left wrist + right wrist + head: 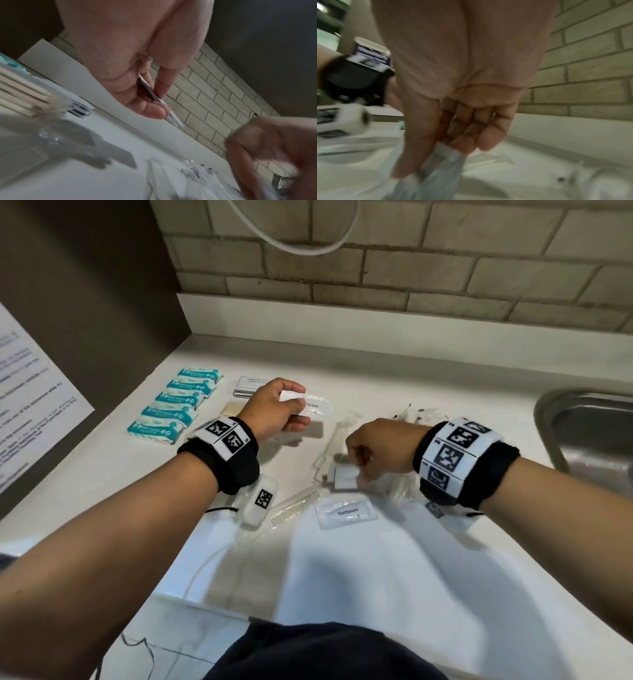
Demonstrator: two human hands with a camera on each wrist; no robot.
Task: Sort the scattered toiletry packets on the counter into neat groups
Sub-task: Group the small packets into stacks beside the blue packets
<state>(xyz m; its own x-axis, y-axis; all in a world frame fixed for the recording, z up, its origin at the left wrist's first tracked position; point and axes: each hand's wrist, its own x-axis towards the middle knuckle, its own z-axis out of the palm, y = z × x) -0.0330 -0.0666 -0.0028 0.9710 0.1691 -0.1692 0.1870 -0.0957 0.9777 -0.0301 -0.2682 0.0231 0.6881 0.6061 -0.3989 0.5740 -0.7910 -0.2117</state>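
On the white table, the left hand pinches toothpaste packets far left; the right hand pinches another packet mid-table. Probably gathering toothpaste; next, stack them together.

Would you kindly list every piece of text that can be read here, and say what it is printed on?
"Toothpaste": loose toothpaste packet on the counter.
"...hpaste": packet held in the left hand; the beginning is covered.
"SHAMPOO" and "CONDITIONER", partly covered: grey sachets.
Teal packets: print too small to read.
Wall notice: blurred.
Wristband markers: patterns only.
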